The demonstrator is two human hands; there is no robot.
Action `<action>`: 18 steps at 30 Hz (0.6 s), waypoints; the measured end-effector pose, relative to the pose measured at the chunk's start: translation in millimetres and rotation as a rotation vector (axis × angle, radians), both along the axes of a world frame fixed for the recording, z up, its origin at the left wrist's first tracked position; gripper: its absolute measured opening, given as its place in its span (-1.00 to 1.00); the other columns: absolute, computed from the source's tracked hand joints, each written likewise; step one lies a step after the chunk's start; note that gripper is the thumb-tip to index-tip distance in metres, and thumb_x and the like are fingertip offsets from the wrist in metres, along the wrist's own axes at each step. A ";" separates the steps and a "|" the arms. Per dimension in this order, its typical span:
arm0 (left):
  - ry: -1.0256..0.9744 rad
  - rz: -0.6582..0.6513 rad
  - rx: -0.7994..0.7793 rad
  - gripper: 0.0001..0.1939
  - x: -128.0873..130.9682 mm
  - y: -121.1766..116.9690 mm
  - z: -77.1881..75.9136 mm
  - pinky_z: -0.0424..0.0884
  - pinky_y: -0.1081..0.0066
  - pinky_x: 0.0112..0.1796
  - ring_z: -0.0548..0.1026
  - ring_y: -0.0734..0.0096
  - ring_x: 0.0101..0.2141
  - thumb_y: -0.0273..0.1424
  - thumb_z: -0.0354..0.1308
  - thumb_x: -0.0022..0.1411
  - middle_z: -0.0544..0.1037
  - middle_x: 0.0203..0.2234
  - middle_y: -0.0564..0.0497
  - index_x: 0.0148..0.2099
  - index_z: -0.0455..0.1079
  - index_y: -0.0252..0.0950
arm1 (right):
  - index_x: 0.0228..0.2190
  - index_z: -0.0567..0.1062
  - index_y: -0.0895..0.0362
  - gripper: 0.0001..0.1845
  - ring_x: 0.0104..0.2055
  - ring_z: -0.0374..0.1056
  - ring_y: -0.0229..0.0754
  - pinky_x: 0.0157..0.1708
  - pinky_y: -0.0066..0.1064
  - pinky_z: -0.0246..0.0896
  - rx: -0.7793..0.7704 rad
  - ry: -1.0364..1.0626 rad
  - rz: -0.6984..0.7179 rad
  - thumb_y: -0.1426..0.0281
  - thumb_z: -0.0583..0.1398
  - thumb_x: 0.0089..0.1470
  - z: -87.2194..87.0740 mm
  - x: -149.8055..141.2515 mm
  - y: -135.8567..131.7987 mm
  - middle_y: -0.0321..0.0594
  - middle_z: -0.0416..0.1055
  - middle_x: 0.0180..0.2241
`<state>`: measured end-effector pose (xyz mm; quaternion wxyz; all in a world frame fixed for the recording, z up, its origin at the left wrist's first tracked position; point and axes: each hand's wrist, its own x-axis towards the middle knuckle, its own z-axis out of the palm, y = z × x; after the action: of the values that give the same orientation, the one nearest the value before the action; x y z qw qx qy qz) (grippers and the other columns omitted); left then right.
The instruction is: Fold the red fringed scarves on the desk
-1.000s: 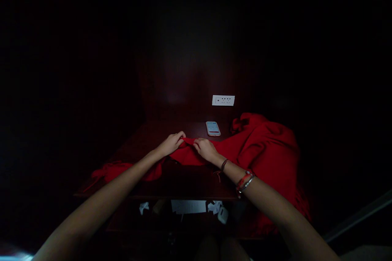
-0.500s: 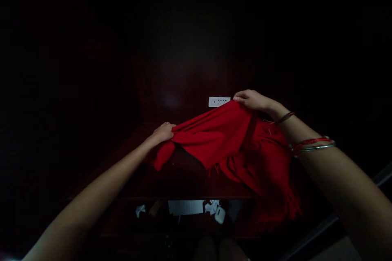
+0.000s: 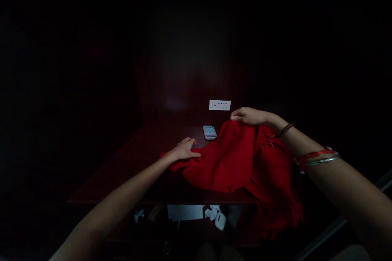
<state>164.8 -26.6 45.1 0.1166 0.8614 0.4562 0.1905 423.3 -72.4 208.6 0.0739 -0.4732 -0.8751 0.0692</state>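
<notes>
Pinching 1 soft, limp edge of the red cloth (image 3: 226,159), my right hand (image 3: 249,116) should grip nearer its corner.

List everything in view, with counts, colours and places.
Fringed cloth: count unclear, red, desk's right half
Smartphone: one, pale screen, behind cloth
Power socket panel: one, white, wall
Wall: one, dark, behind desk
Desk: one, dark red, centre
Paper sheet: one, pale, under desktop
Crumpled paper: two clumps, white, either side of sheet
Earbud case: one, white, beside right clump
Bracelets: several, dark, red, silver, right arm
Left hand: one, bare, spread at cloth
Right hand: one, bare, pinching cloth
</notes>
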 end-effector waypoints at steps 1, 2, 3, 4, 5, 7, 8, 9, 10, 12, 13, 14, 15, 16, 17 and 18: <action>-0.047 -0.012 0.042 -0.55 12.0 -1.4 -3.1 0.24 0.41 -0.27 0.34 0.32 -0.26 -0.16 0.12 -0.14 0.38 -0.28 -0.05 -0.19 0.24 -0.28 | -0.58 0.32 0.18 -0.64 -0.52 0.14 -0.31 -0.48 -0.48 0.03 -0.056 0.027 0.045 0.18 -0.06 -0.03 -2.4 -3.9 -3.0 -0.29 0.26 -0.58; -0.077 -0.017 0.043 -0.61 22.4 -2.7 -6.6 0.25 0.42 -0.30 0.36 0.36 -0.32 -0.25 0.10 -0.09 0.39 -0.35 -0.02 -0.18 0.21 -0.28 | -0.58 0.31 0.18 -0.63 -0.52 0.12 -0.32 -0.49 -0.49 0.03 -0.105 0.056 0.076 0.16 -0.06 -0.03 -3.7 -5.9 -6.1 -0.30 0.24 -0.59; -0.092 -0.025 0.026 -0.68 30.9 -4.0 -10.4 0.26 0.43 -0.34 0.37 0.40 -0.38 -0.32 0.07 -0.05 0.40 -0.43 0.02 -0.19 0.20 -0.28 | -0.58 0.29 0.19 -0.62 -0.53 0.11 -0.33 -0.49 -0.49 0.03 -0.144 0.087 0.094 0.14 -0.06 -0.04 -3.8 -5.8 -9.0 -0.32 0.22 -0.59; -0.107 -0.039 -0.006 -0.75 37.4 -5.9 -14.3 0.27 0.45 -0.37 0.37 0.43 -0.44 -0.36 0.04 -0.01 0.40 -0.49 0.05 -0.22 0.20 -0.28 | -0.59 0.29 0.19 -0.61 -0.53 0.10 -0.34 -0.49 -0.49 0.03 -0.166 0.122 0.096 0.13 -0.06 -0.05 -3.0 -4.0 -11.6 -0.33 0.21 -0.59; -0.130 -0.059 -0.030 -0.80 42.4 -8.6 -18.1 0.27 0.46 -0.39 0.37 0.45 -0.47 -0.37 0.01 0.02 0.39 -0.53 0.06 -0.24 0.20 -0.28 | -0.58 0.28 0.19 -0.60 -0.53 0.10 -0.34 -0.49 -0.49 0.03 -0.170 0.163 0.082 0.11 -0.05 -0.06 -1.6 -0.9 -13.7 -0.33 0.20 -0.59; -0.207 -0.115 -0.014 -0.81 50.0 -16.8 -24.8 0.28 0.46 -0.38 0.37 0.45 -0.43 -0.33 -0.01 0.05 0.39 -0.46 0.03 -0.26 0.19 -0.28 | -0.58 0.28 0.18 -0.59 -0.52 0.10 -0.34 -0.49 -0.49 0.03 -0.144 0.254 0.030 0.08 -0.03 -0.09 2.1 6.9 -16.1 -0.33 0.20 -0.59; -0.243 -0.137 0.022 -0.78 53.6 -21.5 -27.3 0.28 0.46 -0.36 0.37 0.43 -0.38 -0.31 0.00 0.04 0.39 -0.40 0.01 -0.24 0.19 -0.28 | -0.58 0.28 0.18 -0.59 -0.52 0.11 -0.33 -0.49 -0.49 0.03 -0.124 0.298 0.001 0.08 -0.02 -0.10 3.7 10.5 -16.4 -0.32 0.20 -0.58; -0.261 -0.145 0.064 -0.76 57.2 -25.9 -29.1 0.28 0.45 -0.33 0.36 0.42 -0.34 -0.30 0.01 0.03 0.38 -0.34 -0.01 -0.22 0.18 -0.27 | -0.58 0.28 0.18 -0.60 -0.52 0.11 -0.33 -0.49 -0.50 0.03 -0.104 0.338 -0.026 0.07 -0.01 -0.11 5.1 13.4 -16.1 -0.32 0.21 -0.58; -0.252 -0.124 0.105 -0.76 60.5 -29.1 -30.0 0.27 0.44 -0.30 0.35 0.40 -0.30 -0.32 0.01 0.03 0.37 -0.31 -0.02 -0.21 0.18 -0.26 | -0.57 0.28 0.18 -0.60 -0.52 0.11 -0.33 -0.50 -0.50 0.03 -0.085 0.372 -0.052 0.08 0.00 -0.11 6.3 15.5 -15.6 -0.31 0.21 -0.57; -0.198 -0.020 0.162 -0.80 63.2 -29.3 -28.9 0.25 0.43 -0.27 0.34 0.36 -0.28 -0.42 -0.04 0.05 0.37 -0.30 -0.05 -0.21 0.20 -0.26 | -0.55 0.29 0.18 -0.62 -0.53 0.11 -0.33 -0.51 -0.51 0.03 -0.053 0.421 -0.098 0.09 0.00 -0.11 8.3 18.4 -14.7 -0.30 0.22 -0.56; -0.176 0.040 0.177 -0.80 61.0 -25.7 -26.9 0.24 0.42 -0.26 0.35 0.35 -0.28 -0.48 -0.07 0.05 0.38 -0.30 -0.07 -0.21 0.21 -0.27 | -0.54 0.29 0.18 -0.64 -0.53 0.10 -0.33 -0.52 -0.51 0.02 -0.037 0.441 -0.123 0.11 0.00 -0.10 9.6 20.2 -14.8 -0.29 0.22 -0.56; -0.163 0.095 0.185 -0.78 55.5 -19.8 -23.9 0.23 0.41 -0.25 0.34 0.34 -0.27 -0.52 -0.10 0.04 0.38 -0.30 -0.09 -0.21 0.23 -0.28 | -0.54 0.28 0.18 -0.65 -0.54 0.10 -0.34 -0.53 -0.52 0.02 -0.025 0.459 -0.150 0.12 0.00 -0.09 11.4 22.8 -15.5 -0.29 0.22 -0.56; -0.163 0.131 0.187 -0.75 46.3 -12.0 -19.9 0.22 0.40 -0.24 0.34 0.32 -0.26 -0.56 -0.12 0.03 0.38 -0.29 -0.12 -0.21 0.24 -0.30 | -0.54 0.28 0.18 -0.67 -0.55 0.08 -0.35 -0.54 -0.52 0.01 -0.012 0.477 -0.177 0.15 0.00 -0.08 13.6 26.7 -16.7 -0.29 0.22 -0.56; -0.167 0.156 0.182 -0.73 33.6 -2.8 -14.7 0.22 0.38 -0.23 0.34 0.30 -0.26 -0.58 -0.12 0.01 0.38 -0.29 -0.13 -0.21 0.24 -0.32 | -0.54 0.26 0.18 -0.70 -0.56 0.07 -0.36 -0.56 -0.52 0.00 0.004 0.497 -0.206 0.18 0.00 -0.06 16.3 32.0 -18.2 -0.29 0.21 -0.57; -0.169 0.183 0.181 -0.71 17.6 6.9 -8.3 0.21 0.35 -0.23 0.33 0.28 -0.26 -0.60 -0.13 -0.01 0.38 -0.29 -0.14 -0.21 0.25 -0.34 | -0.54 0.25 0.19 -0.72 -0.57 0.06 -0.38 -0.57 -0.53 -0.01 0.029 0.513 -0.241 0.21 -0.01 -0.04 19.3 38.7 -19.9 -0.28 0.20 -0.57; -0.172 0.218 0.176 -0.69 -0.9 16.6 -0.5 0.21 0.32 -0.23 0.33 0.27 -0.26 -0.62 -0.14 -0.03 0.39 -0.30 -0.14 -0.21 0.26 -0.36 | -0.53 0.25 0.19 -0.73 -0.57 0.06 -0.39 -0.57 -0.53 -0.02 0.081 0.507 -0.300 0.24 -0.03 -0.01 22.4 46.6 -21.3 -0.27 0.20 -0.57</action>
<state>163.9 -10.0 44.6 0.0581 0.7941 0.5169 0.3144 469.9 -93.8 231.0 0.3182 -0.5617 -0.7511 0.1385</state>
